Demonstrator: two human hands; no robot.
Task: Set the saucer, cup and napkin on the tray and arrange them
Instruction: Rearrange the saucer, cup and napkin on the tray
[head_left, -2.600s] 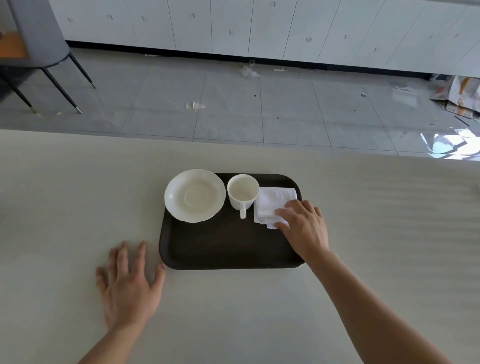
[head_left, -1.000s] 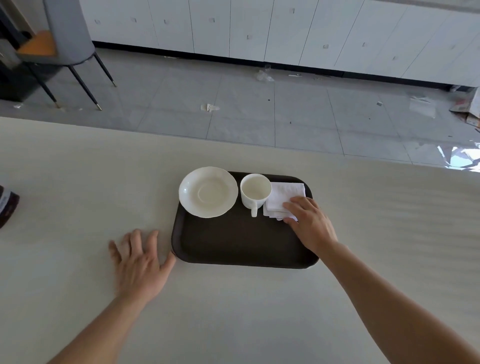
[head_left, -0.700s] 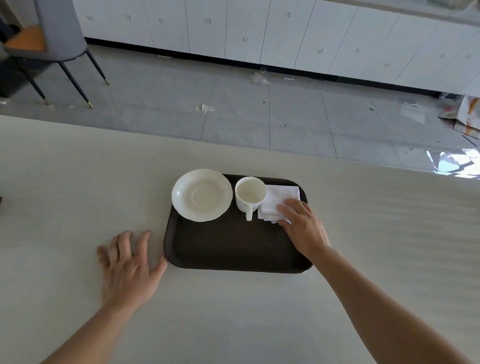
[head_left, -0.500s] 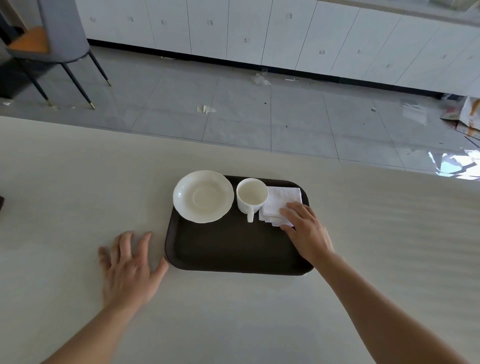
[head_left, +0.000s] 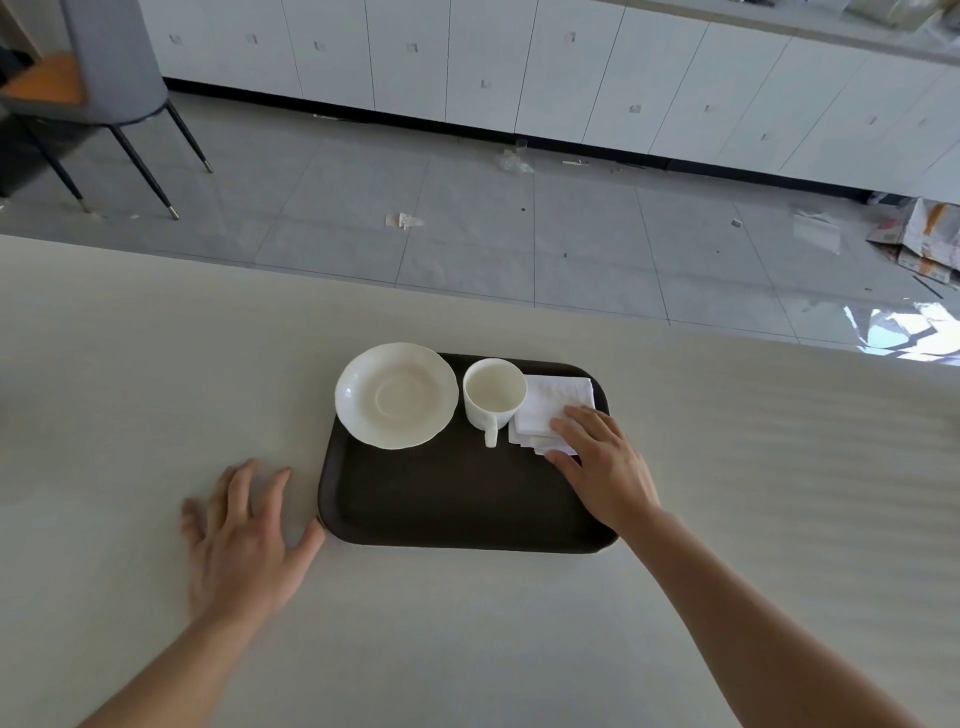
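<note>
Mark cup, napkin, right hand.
cup (head_left: 494, 388), head view, inside of the bowl.
napkin (head_left: 558, 397), head view, bare top fold.
right hand (head_left: 605, 465), head view, back of hand.

I'm looking at what seems a canteen or office pantry: a long pale counter, white cabinets lining the wall, grey floor tiles, a chair standing nearby.

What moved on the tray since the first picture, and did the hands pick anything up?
Nothing clearly moved. The right hand keeps its fingers on the near corner of the napkin without lifting it. The left hand stays flat on the table, thumb at the tray corner. The saucer still overhangs the tray's far-left rim, and the cup stands between it and the napkin.
</note>
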